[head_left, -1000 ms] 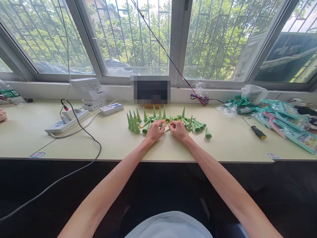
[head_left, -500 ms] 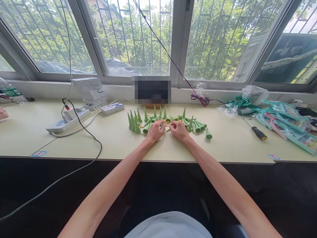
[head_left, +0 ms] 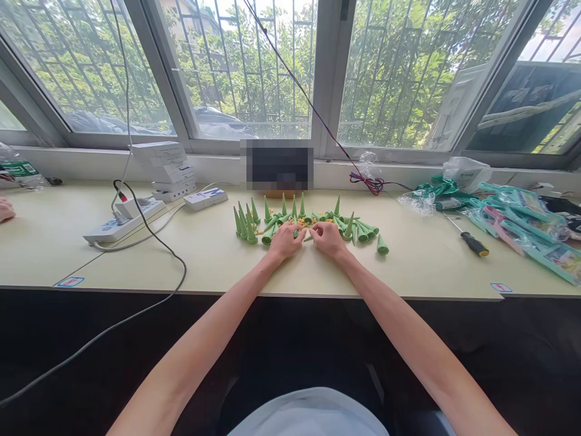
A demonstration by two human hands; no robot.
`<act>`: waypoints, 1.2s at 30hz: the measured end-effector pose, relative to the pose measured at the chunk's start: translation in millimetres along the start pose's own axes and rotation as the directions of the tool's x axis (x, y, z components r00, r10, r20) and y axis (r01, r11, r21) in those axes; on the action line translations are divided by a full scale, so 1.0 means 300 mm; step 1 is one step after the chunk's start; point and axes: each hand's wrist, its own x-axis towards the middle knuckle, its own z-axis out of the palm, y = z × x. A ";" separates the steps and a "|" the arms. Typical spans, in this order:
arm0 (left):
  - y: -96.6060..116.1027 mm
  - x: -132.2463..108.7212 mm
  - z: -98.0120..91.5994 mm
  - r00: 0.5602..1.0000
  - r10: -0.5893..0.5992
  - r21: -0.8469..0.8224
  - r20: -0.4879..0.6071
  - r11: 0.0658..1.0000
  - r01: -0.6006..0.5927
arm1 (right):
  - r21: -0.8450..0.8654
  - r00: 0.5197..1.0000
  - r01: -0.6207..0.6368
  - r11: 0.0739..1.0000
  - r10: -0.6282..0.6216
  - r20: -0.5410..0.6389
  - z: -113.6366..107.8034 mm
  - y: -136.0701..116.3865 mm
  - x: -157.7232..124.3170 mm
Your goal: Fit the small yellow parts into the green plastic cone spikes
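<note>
My left hand and my right hand rest side by side on the pale table, fingers curled together over a small green piece between them. Just past the fingertips lies a heap of green cones, some upright, some on their sides, with small yellow bits among them. Several upright cones stand left of my left hand. One cone lies apart at the right. What exactly the fingers pinch is too small to make out.
A white power strip with a black cable lies at the left, stacked white boxes behind it. A screwdriver and teal packets sit at the right. Another person's hand shows at the far left edge.
Both hands stay in the same spot; the fingers shift only slightly against each other. The view has nudged a little.
</note>
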 end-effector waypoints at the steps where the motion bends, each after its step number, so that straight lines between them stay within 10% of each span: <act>1: -0.001 0.000 0.000 1.000 0.000 -0.004 0.004 1.000 0.000 | 0.001 1.000 -0.002 1.000 0.002 0.002 -0.001 -0.001 -0.001; 16: -0.008 -0.006 0.004 0.999 0.036 -0.061 0.021 0.998 -0.034 | 0.005 1.000 0.010 1.000 -0.010 -0.006 0.002 0.005 0.000; 29: -0.005 0.013 -0.008 0.904 0.102 -0.167 -0.416 0.968 -0.186 | 0.036 0.995 0.000 0.999 0.004 -0.096 -0.001 0.003 0.005; 36: -0.002 0.005 -0.008 0.926 0.149 -0.132 -0.348 0.970 -0.205 | 0.053 0.994 -0.040 0.998 0.046 -0.099 -0.008 -0.004 0.002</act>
